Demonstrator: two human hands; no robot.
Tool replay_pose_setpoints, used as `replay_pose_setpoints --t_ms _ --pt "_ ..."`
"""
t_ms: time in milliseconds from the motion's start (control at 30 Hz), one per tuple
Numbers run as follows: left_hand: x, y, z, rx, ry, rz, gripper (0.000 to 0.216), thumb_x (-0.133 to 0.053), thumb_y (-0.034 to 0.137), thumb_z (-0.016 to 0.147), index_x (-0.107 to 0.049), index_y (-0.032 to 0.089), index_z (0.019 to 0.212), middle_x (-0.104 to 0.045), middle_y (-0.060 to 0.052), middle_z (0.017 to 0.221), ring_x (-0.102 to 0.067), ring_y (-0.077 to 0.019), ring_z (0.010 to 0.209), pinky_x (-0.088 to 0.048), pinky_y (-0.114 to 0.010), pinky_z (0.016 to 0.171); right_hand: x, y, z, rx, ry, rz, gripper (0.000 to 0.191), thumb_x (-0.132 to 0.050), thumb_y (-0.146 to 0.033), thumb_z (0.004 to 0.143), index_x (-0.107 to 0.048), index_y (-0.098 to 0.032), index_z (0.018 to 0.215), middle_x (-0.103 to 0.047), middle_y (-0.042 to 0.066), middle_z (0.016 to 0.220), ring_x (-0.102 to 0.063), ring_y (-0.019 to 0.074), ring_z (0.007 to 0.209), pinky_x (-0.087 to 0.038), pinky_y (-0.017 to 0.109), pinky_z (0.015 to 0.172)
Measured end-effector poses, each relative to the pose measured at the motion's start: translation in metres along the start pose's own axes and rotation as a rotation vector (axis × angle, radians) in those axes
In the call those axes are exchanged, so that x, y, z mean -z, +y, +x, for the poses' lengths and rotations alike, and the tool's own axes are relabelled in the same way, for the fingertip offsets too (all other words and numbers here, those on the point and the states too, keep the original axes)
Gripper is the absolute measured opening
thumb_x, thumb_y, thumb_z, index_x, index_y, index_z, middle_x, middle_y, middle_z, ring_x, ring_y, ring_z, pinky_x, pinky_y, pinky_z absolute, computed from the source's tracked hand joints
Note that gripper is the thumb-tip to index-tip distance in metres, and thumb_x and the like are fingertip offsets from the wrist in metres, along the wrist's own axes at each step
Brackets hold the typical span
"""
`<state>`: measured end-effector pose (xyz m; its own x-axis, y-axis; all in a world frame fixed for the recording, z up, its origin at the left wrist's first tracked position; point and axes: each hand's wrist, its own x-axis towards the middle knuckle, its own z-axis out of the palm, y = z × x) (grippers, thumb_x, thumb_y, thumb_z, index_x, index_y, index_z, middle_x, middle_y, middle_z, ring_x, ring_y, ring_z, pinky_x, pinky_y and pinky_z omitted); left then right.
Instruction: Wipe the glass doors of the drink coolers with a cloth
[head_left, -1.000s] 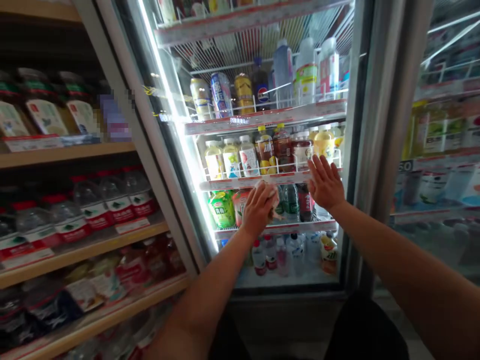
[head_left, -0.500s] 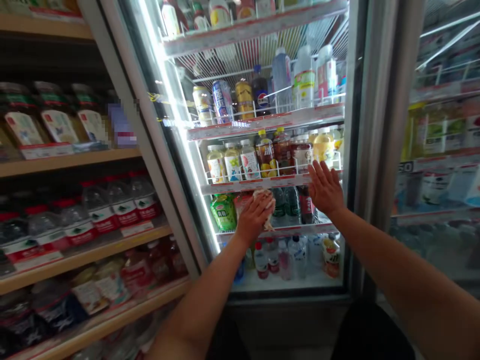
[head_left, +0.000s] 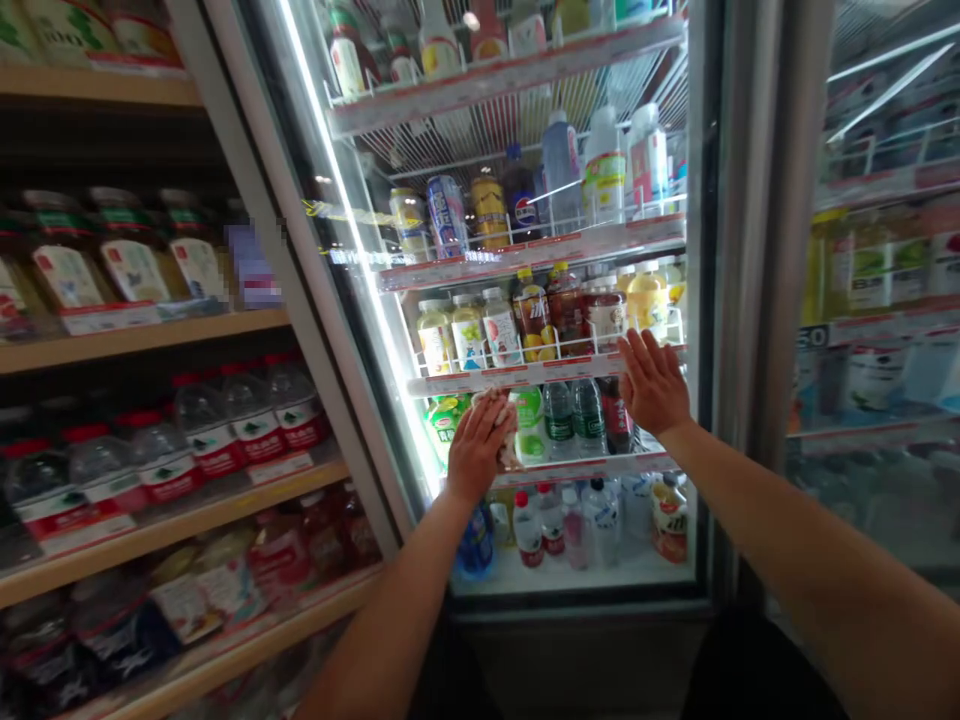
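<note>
My left hand (head_left: 477, 448) presses a crumpled, pale cloth (head_left: 509, 436) against the glass door (head_left: 517, 500) of a lit drinks fridge. Its fingers lie over the cloth, hiding part of it. To the right, my right hand (head_left: 654, 385) rests flat on the same glass with its fingers stretched, holding nothing. Behind the glass, near the left hand, are a green package (head_left: 448, 420) and a green-labelled bottle (head_left: 529, 420). A yellow drink bottle (head_left: 647, 297) stands behind the glass just above my right hand's fingers.
Several fridge shelves (head_left: 540, 250) hold bottles and cans. On the left, wooden shelves (head_left: 180, 325) carry dark bottles and red-capped water bottles (head_left: 206, 420). A metal door frame (head_left: 769, 250) runs down the right, beside another glass-fronted fridge section (head_left: 877, 400) with drinks.
My left hand has slid left across the glass with the cloth, uncovering the green-labelled bottle. My right hand stays in place on the door. The view has tipped slightly upward.
</note>
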<state>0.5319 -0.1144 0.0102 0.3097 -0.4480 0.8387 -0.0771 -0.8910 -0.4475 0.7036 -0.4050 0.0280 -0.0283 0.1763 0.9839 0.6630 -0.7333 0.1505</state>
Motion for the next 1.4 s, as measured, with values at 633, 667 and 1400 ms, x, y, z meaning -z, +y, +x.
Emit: replay_pose_setpoints --t_ms 633,667,1400 --pt "0.019 -0.027 -0.039 0.115 0.0 0.06 0.069 -0.052 0.009 0.09 -0.032 0.026 0.154 -0.043 -0.013 0.154 -0.033 -0.0291 0.147 -0.038 -0.051 0.118 -0.002 -0.002 -0.002 -0.04 -0.022 0.008 0.063 -0.04 -0.023 0.1 -0.019 -0.023 0.159 -0.039 0.009 0.158 -0.032 0.0252 0.149 -0.027 0.051 0.121" --pt "0.019 -0.026 -0.041 0.121 -0.001 0.054 0.07 -0.052 0.009 0.09 -0.031 0.026 0.154 -0.043 -0.013 0.154 -0.032 -0.0292 0.148 -0.038 -0.051 0.118 -0.002 -0.002 -0.002 -0.042 -0.022 0.012 0.063 -0.04 -0.023 0.1 -0.02 -0.023 0.159 -0.039 0.009 0.158 -0.032 0.025 0.149 -0.027 0.051 0.12" --pt "0.024 -0.057 -0.053 0.298 0.099 0.176 0.073 -0.057 0.02 0.088 -0.027 0.023 0.155 -0.03 -0.02 0.158 -0.028 -0.038 0.148 -0.036 -0.058 0.116 -0.003 -0.003 -0.003 -0.055 -0.022 0.0 0.059 -0.037 -0.025 0.1 -0.027 -0.022 0.157 -0.04 0.009 0.157 -0.032 0.0243 0.148 -0.028 0.049 0.12"
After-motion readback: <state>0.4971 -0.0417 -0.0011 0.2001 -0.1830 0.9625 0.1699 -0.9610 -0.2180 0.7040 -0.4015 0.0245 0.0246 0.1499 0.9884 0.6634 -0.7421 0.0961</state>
